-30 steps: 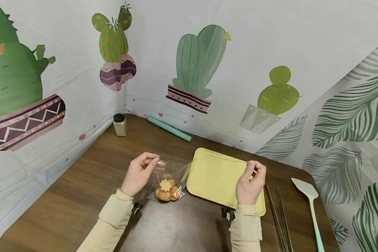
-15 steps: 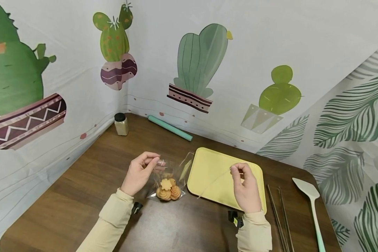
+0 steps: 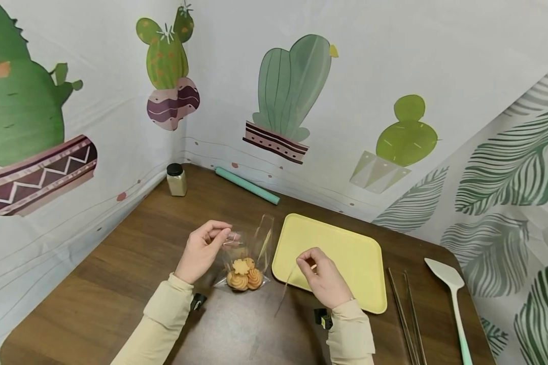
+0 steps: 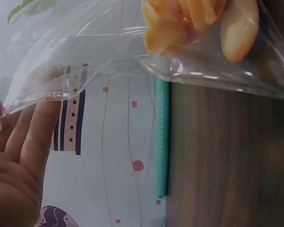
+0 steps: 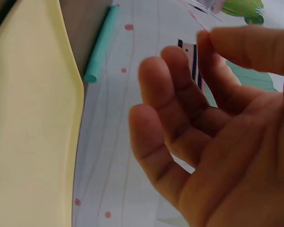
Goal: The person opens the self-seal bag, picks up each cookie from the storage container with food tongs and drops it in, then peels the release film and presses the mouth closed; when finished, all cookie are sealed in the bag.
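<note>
My left hand (image 3: 202,251) pinches the upper edge of a clear plastic bag (image 3: 263,238) between thumb and forefinger. Several golden cookies (image 3: 241,274) lie in the bottom of the bag, one of them flower-shaped. In the left wrist view the cookies (image 4: 189,23) show through the plastic, and the bag (image 4: 109,52) stretches from my left fingertips. To the right, over the near-left part of a yellow tray (image 3: 342,243), my right hand (image 3: 324,281) pinches a thin clear strip (image 3: 283,296) that hangs down. In the right wrist view the thumb and forefinger of the right hand (image 5: 194,104) meet.
A jar with a black lid (image 3: 177,181) stands in the far left corner, with a green rolling pin (image 3: 246,185) along the wall. Right of the tray lie thin metal sticks (image 3: 404,314) and a white spatula (image 3: 449,279) with a green handle end.
My right hand has moved left and nearer, drawing the strip away from the bag's right side; it now hangs loose. The bag's top flap stands more upright. The left hand stays put.
</note>
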The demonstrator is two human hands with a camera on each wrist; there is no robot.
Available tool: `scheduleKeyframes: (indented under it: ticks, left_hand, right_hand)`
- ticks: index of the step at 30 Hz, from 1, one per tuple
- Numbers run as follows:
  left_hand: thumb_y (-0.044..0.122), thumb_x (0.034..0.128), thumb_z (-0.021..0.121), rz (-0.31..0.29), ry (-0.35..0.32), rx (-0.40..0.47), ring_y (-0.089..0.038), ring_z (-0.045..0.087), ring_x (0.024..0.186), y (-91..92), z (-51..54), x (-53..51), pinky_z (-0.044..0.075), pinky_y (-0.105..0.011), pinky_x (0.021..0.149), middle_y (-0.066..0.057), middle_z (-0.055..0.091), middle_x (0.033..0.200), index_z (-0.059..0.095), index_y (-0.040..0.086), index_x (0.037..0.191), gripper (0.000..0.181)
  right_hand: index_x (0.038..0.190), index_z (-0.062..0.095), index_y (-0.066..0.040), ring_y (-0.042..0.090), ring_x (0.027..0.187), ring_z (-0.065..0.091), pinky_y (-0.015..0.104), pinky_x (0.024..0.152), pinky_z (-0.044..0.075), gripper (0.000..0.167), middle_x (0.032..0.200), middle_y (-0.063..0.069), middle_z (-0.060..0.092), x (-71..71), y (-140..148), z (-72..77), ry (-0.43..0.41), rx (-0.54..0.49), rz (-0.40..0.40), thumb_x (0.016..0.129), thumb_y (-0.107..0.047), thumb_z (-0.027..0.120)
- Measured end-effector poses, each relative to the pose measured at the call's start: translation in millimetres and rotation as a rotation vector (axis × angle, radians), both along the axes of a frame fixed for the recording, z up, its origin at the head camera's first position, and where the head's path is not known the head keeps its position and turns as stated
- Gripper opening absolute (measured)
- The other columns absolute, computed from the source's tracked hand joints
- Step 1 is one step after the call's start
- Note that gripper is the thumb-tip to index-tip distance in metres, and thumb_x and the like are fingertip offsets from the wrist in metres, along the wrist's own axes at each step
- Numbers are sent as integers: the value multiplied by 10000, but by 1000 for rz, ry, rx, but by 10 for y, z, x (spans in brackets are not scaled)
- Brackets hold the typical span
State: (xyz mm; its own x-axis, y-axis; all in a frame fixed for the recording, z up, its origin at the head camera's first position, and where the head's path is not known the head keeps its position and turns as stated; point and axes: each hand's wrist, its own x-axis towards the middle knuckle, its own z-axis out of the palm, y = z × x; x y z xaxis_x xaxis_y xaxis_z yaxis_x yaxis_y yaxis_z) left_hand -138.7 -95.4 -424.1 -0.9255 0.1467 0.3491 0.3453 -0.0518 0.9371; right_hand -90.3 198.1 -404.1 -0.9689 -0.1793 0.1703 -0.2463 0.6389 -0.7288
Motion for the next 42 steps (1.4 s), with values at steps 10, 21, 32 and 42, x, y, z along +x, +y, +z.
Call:
scheduleKeyframes:
  ticks: [10,21,32,42]
  left_hand:
    - [70,992,558,-47,31,51,-362,700,871,-46,-106,-34,570,-405,766,-242,700,980,593,-54,1078,155]
    - [56,981,572,-54,33,5,-311,696,921,-51,-78,-1,564,-377,792,-187,710,1028,599,-55,1113,175]
    - [66,971,592,-57,-11,-13,-245,690,977,-44,-105,35,534,-286,859,-162,706,1078,596,-48,1211,266]
    - [-1,961,582,-5,6,-62,-296,694,932,-60,84,113,549,-310,823,-202,707,1026,631,-52,1160,212]
  right_hand:
    - [932,629,-120,126,785,547,267,699,465,60,842,-66,548,-76,-131,-109,-22,40,42,916,-112,686]
    - [1196,623,-61,228,989,554,454,794,488,291,1079,68,600,-365,-373,-106,54,-87,28,961,-232,639]
    - [1245,616,-15,199,1000,617,353,787,506,319,1089,63,694,-592,-631,-170,61,-270,89,1005,-218,560]
    - [1053,657,45,340,882,672,349,770,546,185,988,174,686,-563,-700,-126,-43,-398,39,973,-113,603]
